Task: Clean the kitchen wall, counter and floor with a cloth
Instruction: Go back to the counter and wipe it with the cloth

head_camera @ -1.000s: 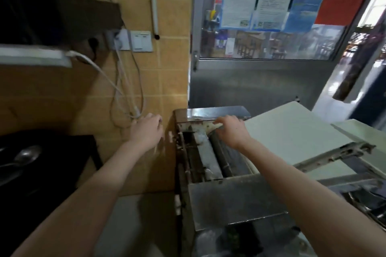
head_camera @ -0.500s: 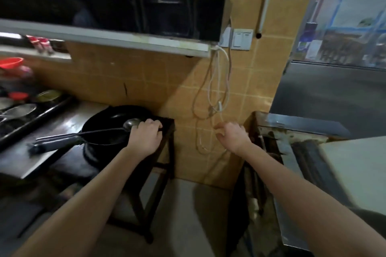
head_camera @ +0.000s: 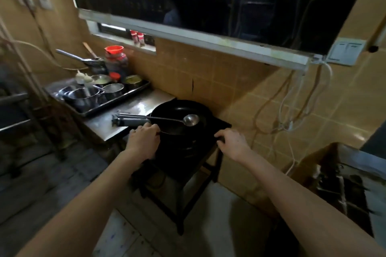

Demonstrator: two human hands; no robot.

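Note:
No cloth is in view. A black stove stand (head_camera: pixel 184 198) stands against the orange tiled wall (head_camera: pixel 219 81), with a black wok (head_camera: pixel 177 109) on top and a metal ladle (head_camera: pixel 190 120) lying across the wok. My left hand (head_camera: pixel 144 141) grips the stand's near left edge, beside the wok's handle, fingers curled over it. My right hand (head_camera: pixel 232 144) grips the stand's right corner. A steel counter (head_camera: pixel 133 108) joins the stand on the left. Pale floor (head_camera: pixel 219 227) lies below.
A range hood (head_camera: pixel 208 14) hangs low over the stove. A tray (head_camera: pixel 117 106) of metal bowls and a red-lidded jar (head_camera: pixel 116 60) crowd the counter's far left. Loose cables (head_camera: pixel 292 110) dangle from a wall switch (head_camera: pixel 344 52). A metal machine (head_camera: pixel 344 175) stands on the right.
My view swung left from the metal machine to the stove. My left hand moved from the stand's right corner to its left edge; my right hand left the cables and took the right corner.

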